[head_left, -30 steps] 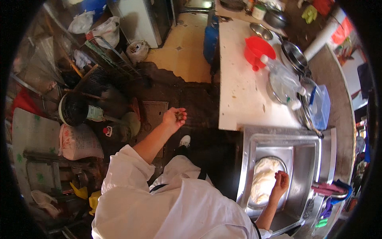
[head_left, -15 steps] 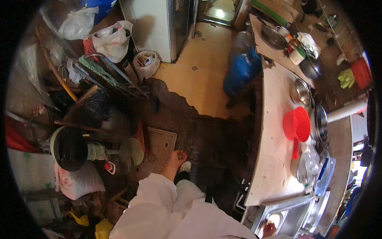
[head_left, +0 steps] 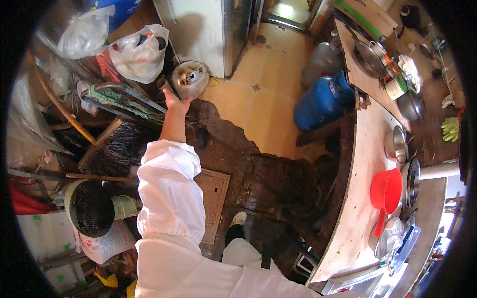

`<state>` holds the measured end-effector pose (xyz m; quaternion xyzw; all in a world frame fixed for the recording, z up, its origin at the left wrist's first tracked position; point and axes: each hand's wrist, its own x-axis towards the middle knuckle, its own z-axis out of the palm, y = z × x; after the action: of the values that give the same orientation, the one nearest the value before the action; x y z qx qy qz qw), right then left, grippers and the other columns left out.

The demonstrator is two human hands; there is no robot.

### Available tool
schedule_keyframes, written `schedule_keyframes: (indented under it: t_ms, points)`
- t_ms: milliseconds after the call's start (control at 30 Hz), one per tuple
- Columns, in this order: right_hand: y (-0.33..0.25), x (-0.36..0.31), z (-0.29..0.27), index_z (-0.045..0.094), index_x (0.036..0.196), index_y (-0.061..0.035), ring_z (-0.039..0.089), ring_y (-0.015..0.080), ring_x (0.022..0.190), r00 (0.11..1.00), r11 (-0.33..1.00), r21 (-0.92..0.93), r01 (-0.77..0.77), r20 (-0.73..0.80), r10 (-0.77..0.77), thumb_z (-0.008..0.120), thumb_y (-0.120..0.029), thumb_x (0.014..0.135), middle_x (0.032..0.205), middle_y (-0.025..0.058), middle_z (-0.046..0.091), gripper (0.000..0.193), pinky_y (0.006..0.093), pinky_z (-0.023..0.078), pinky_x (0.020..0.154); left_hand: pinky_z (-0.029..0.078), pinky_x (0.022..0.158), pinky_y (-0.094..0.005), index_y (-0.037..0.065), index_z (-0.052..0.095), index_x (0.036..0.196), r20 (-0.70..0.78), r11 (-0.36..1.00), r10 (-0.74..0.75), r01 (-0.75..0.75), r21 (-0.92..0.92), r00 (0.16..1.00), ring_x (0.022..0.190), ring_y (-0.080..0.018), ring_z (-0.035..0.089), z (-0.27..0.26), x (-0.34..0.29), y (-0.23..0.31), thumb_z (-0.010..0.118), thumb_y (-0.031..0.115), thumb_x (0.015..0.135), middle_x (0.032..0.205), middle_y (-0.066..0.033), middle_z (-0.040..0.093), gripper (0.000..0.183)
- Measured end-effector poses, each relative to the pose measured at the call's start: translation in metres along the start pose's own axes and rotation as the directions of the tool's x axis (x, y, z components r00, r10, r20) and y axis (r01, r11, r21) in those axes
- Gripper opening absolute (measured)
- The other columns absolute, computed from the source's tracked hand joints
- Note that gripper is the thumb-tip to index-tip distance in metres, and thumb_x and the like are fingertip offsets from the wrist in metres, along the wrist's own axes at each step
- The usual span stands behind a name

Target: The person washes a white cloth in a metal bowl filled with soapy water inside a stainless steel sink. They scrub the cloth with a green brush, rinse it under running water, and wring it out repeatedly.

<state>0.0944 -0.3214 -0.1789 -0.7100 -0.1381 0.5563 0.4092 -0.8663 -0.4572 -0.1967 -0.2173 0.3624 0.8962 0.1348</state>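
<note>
My left hand (head_left: 176, 103) reaches far forward on an outstretched arm in a loose white sleeve. Its thumb points away to the right, apart from the fingers. Just past the fingertips stands a brownish, tube-like end (head_left: 163, 83); I cannot tell whether they touch it. Close on the right of the hand is a round, pale waste bin (head_left: 191, 88) with light scraps in it. A white plastic bag (head_left: 144, 57) bulges behind. Beside the wrist, green rope is wound over a bent metal frame (head_left: 124, 94). My right hand is out of view.
On the right runs a long pale counter (head_left: 343, 208) with a red dipper (head_left: 386, 189), metal bowls and pans. A blue gas cylinder (head_left: 320, 102) lies near its far end. An electric fan (head_left: 89, 208) stands at left. The dark floor has a broken edge against yellow tiles.
My left hand has swung forward and left, from low over the floor cover to beside the bin. My right hand, earlier over the sink, has left the view. The view has shifted.
</note>
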Motion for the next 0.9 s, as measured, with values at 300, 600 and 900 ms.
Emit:
schedule_keyframes:
  t_ms: [300,600,900]
  points:
    - [0.005,0.013,-0.005,0.054,0.074,-0.0103,0.054,0.0176,0.063,0.999,0.999,0.041,-0.005,0.041,0.004,0.052,-0.018,0.081,0.067,0.0017,0.055,0.011,0.0328,0.045,0.058,0.037,0.037,-0.0238,0.008,0.057,0.08,-0.161,0.821,-0.433,0.461,0.335,0.887,0.046,-0.0125,0.046,-0.132,-0.112,-0.149,0.043,0.027,0.089,0.059,0.0002,0.052,0.025]
    - [-0.008,0.023,-0.107,0.053,0.071,-0.0103,0.054,0.0183,0.061,0.97,0.972,0.214,0.096,0.198,-0.14,0.051,-0.018,0.082,0.063,0.0019,0.054,0.014,0.0333,0.045,0.057,0.031,0.042,-0.0298,0.01,0.058,0.072,-0.405,0.365,-0.595,0.683,0.632,0.694,0.05,-0.0157,0.039,-0.238,-0.29,-0.242,0.051,0.031,0.081,0.057,-0.0012,0.045,0.024]
    - [-0.021,-0.039,-0.227,0.055,0.091,-0.0026,0.055,0.0171,0.068,0.978,0.935,0.287,0.209,-0.072,-0.197,0.052,-0.012,0.082,0.081,0.0078,0.058,0.013,0.03,0.047,0.058,0.044,0.076,-0.0422,0.0,0.056,0.102,0.183,0.332,-0.315,-0.073,0.941,0.931,0.086,-0.0299,0.055,-0.067,-0.281,-0.106,0.059,0.038,0.073,0.095,-0.0156,0.057,0.048]
